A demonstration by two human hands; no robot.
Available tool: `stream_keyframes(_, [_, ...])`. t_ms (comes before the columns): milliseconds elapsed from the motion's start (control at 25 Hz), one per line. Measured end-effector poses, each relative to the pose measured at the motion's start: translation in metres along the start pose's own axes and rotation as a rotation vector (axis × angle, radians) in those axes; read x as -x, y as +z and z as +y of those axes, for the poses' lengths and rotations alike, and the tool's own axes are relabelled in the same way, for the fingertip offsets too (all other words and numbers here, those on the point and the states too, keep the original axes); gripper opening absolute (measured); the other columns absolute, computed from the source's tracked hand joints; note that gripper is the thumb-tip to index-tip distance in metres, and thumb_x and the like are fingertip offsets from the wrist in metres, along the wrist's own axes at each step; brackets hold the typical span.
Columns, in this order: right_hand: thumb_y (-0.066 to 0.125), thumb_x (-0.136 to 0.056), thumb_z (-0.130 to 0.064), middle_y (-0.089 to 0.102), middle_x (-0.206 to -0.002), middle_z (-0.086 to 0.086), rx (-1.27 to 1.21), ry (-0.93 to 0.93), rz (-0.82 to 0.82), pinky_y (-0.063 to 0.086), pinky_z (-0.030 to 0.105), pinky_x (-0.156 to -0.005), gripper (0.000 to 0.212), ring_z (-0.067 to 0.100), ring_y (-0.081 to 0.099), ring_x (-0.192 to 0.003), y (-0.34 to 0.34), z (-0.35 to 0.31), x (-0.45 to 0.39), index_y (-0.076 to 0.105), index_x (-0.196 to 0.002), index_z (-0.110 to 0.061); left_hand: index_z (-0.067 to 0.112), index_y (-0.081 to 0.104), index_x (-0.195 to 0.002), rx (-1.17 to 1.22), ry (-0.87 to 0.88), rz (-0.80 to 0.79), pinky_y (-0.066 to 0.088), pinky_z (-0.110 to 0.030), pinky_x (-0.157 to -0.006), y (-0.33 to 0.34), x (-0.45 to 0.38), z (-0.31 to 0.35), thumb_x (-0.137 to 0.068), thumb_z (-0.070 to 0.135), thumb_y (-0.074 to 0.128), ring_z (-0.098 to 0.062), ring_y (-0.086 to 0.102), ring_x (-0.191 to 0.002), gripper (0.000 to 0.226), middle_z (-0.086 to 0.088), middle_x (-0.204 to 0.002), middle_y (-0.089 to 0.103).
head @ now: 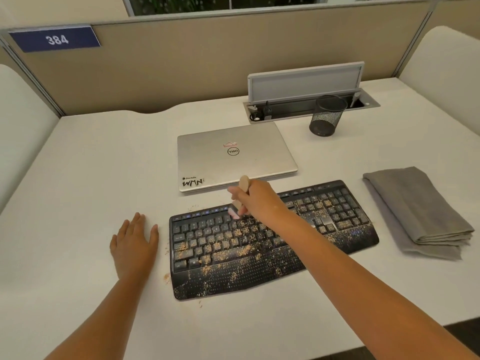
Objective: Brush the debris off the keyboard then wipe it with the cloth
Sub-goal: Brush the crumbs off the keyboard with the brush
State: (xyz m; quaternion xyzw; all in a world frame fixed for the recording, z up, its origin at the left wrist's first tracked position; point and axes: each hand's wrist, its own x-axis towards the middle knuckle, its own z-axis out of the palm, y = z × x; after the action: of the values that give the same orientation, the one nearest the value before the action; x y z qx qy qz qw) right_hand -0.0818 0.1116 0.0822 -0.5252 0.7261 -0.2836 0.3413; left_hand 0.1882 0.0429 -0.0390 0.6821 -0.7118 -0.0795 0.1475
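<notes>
Gripping a wooden-handled brush [241, 192], the right hand [257, 201] has its fingers curled round the handle; the bristle end touches the top key rows of the keyboard [272, 242], left of centre. Bristles are blurred. The black keyboard lies near the front edge of the white tabletop [91, 165], roughly central, angled slightly with its right end farther back. Tan debris [233, 252] is scattered over most keys and the palm rest; a few crumbs lie on the tabletop just beside the keyboard's left edge. The left hand [133, 242] rests flat on the tabletop, fingers straight and spread, holding nothing, just beside the keyboard's left end. A folded grey cloth [415, 211] lies toward the right edge, apart from the keyboard. A closed silver laptop [233, 154] sits just behind the keyboard. A black mesh cup [327, 115] stands toward the back right.
</notes>
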Motion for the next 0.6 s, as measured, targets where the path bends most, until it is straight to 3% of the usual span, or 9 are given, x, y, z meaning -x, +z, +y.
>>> stream_keyframes(80, [0.042, -0.098, -0.040, 0.065, -0.063, 0.000, 0.033, 0.035, -0.030, 0.051, 0.028, -0.077, 0.035, 0.005, 0.058, -0.055, 0.0023, 0.0036, -0.0006, 0.064, -0.091, -0.013, 0.012, 0.038, -0.142, -0.039, 0.018, -0.014, 0.016, -0.046, -0.114, 0.0008, 0.0013, 0.0015, -0.098, 0.040, 0.037, -0.026, 0.025, -0.141, 0.053, -0.004, -0.150, 0.037])
stream_keyframes(280, [0.043, -0.098, -0.039, 0.066, -0.069, 0.003, -0.095, 0.034, 0.090, 0.053, 0.024, -0.069, 0.037, 0.009, 0.060, -0.057, 0.0000, 0.0024, -0.0057, 0.065, -0.093, -0.010, 0.012, 0.033, -0.145, -0.093, 0.024, -0.049, 0.013, -0.048, -0.114, 0.0017, 0.0013, 0.0022, -0.099, 0.040, 0.030, -0.027, 0.022, -0.142, 0.054, -0.004, -0.152, 0.032])
stream_keyframes(440, [0.038, -0.099, -0.040, 0.060, -0.058, 0.000, 0.060, 0.059, 0.043, 0.053, 0.033, -0.077, 0.040, 0.013, 0.058, -0.054, 0.0045, 0.0061, -0.0066, 0.058, -0.073, -0.017, 0.011, 0.033, -0.145, -0.087, 0.019, -0.048, 0.014, -0.049, -0.114, 0.0018, 0.0005, 0.0025, -0.099, 0.039, 0.029, -0.027, 0.022, -0.142, 0.054, -0.005, -0.152, 0.032])
stream_keyframes(600, [0.042, -0.098, -0.040, 0.060, -0.062, -0.004, -0.002, 0.000, 0.066, 0.046, 0.015, -0.058, 0.035, 0.003, 0.056, -0.052, -0.0016, 0.0013, -0.0084, 0.060, -0.085, -0.014, 0.011, 0.035, -0.144, -0.075, 0.015, -0.030, 0.015, -0.049, -0.113, 0.0022, 0.0001, 0.0033, -0.099, 0.041, 0.023, -0.028, 0.025, -0.141, 0.056, -0.006, -0.151, 0.034])
